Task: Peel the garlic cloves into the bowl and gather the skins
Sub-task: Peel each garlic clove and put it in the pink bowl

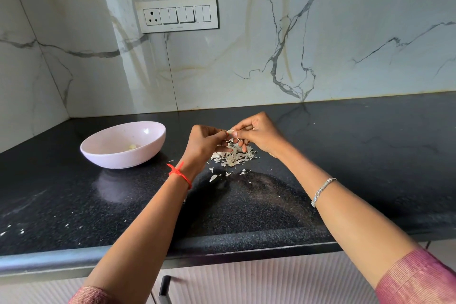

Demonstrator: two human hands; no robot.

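Left hand [204,142] and right hand [259,134] together, pinching one garlic clove [230,131], mostly hidden behind fingertips, above skins pile [234,158]. Peeled cloves [132,147] faintly visible inside bowl [98,139], left.

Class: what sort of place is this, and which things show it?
Probably a home kitchen: a dark speckled counter against a marble-look wall, a bowl beside a heap of garlic skins, and cupboard fronts below.
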